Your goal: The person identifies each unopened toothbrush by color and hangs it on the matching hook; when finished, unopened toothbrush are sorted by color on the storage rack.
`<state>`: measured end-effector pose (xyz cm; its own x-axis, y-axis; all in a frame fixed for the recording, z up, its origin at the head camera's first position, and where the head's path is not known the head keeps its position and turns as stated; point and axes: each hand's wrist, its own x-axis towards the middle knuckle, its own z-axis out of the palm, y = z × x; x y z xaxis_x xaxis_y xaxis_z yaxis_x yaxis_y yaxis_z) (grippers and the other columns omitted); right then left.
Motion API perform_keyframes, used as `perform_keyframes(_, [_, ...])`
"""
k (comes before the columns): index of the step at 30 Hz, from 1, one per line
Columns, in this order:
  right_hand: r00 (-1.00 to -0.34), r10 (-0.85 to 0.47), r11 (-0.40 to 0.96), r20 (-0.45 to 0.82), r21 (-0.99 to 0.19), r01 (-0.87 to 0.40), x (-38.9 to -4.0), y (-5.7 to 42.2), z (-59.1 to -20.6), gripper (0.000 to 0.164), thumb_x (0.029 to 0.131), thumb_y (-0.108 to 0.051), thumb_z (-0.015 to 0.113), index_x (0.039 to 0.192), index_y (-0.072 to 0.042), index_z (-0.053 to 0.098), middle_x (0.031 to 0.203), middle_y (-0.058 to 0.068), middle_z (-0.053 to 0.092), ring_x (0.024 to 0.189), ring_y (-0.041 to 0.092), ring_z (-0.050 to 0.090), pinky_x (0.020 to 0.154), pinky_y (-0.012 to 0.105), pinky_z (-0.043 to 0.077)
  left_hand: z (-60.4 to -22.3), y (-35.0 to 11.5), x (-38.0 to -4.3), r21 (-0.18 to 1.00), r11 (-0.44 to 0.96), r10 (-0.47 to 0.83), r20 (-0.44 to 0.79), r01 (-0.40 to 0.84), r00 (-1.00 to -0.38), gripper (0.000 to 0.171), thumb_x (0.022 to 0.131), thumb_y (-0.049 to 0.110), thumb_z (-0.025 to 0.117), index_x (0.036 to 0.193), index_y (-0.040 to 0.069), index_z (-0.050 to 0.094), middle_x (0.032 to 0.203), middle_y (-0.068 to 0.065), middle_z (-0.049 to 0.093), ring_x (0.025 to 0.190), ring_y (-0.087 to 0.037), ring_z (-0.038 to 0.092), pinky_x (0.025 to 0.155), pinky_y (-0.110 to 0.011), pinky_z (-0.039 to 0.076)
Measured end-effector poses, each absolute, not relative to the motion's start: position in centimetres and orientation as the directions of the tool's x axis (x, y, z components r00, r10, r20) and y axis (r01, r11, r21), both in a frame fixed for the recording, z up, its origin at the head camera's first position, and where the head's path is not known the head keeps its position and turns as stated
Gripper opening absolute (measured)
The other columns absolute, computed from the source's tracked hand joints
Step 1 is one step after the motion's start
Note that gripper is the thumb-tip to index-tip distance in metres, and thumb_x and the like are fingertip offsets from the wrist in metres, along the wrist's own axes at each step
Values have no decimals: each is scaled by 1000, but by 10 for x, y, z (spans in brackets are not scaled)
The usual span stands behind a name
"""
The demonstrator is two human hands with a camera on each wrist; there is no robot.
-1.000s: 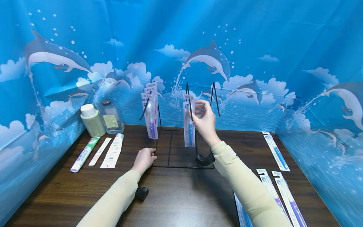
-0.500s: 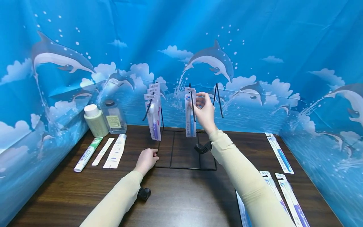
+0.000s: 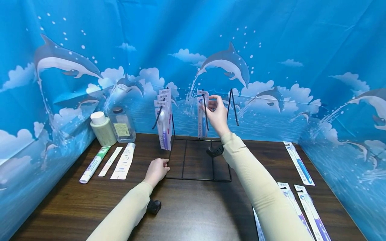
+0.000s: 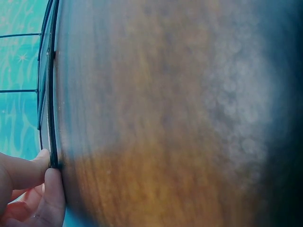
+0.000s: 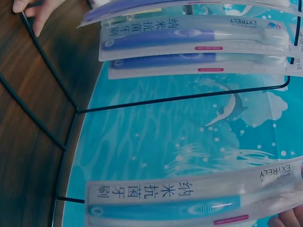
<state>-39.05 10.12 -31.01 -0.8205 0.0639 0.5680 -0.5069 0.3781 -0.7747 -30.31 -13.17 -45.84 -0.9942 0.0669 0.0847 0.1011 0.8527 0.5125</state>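
Observation:
My right hand point(image 3: 217, 113) pinches a packaged blue toothbrush point(image 3: 200, 124) by its edge near the top. The package hangs upright on the middle hook of a black wire rack point(image 3: 193, 179); in the right wrist view the blue toothbrush point(image 5: 165, 209) shows through clear plastic. At the rack's front left corner, my left hand point(image 3: 157, 170) grips the base wire between thumb and finger, as the left wrist view also shows. Several packaged purple toothbrushes point(image 3: 164, 129) hang on the left hook. The right hook point(image 3: 232, 107) carries nothing.
Two bottles point(image 3: 103, 129) stand at the back left, with a toothpaste tube point(image 3: 94, 164), a thin white packet point(image 3: 110, 161) and a white tube point(image 3: 123, 161) before them. More packaged toothbrushes point(image 3: 299, 163) lie on the right, some partly behind my right forearm. A dolphin-print backdrop point(image 3: 169, 33) encloses the table.
My right hand has moved the blue toothbrush package farther back along the middle hook, toward the backdrop. The left hand keeps its place on the rack. The head view has shifted slightly.

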Motion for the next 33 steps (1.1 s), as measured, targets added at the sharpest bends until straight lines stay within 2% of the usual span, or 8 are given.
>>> perform_keyframes(5, [-819,58,367,571,-775,-514,-386,105,-311,43,88,-15,68,125,-6,49,119,13,62,109,22,60,95,27,47,-458,-131,-303,518,849,65,90,102,-994,35,84,5,69,118,-3,65,77,-3,63,79,-22,59,79,-41,50])
perform_keyframes(15, [-808,-24,342,589,-755,-560,-358,118,-313,36,89,-11,66,121,0,53,112,19,62,103,27,62,93,38,49,-457,-131,-303,522,848,64,80,96,-995,37,85,6,68,120,-3,64,82,-5,65,85,-23,61,81,-42,50])
perform_keyframes(23, [-829,-47,436,558,-735,-519,-335,142,-318,30,90,-19,65,115,-6,57,100,11,66,92,22,62,85,34,53,-457,-131,-303,516,851,69,76,99,-995,36,85,6,68,120,-3,64,88,-8,67,90,-26,63,82,-43,50])
perform_keyframes(33, [-818,19,548,575,-690,-473,-310,197,-333,26,88,-21,68,110,-6,64,92,10,68,84,21,64,76,36,55,-459,-133,-304,507,855,83,76,110,-994,38,85,6,67,121,-4,62,86,-7,66,88,-26,62,82,-44,49])
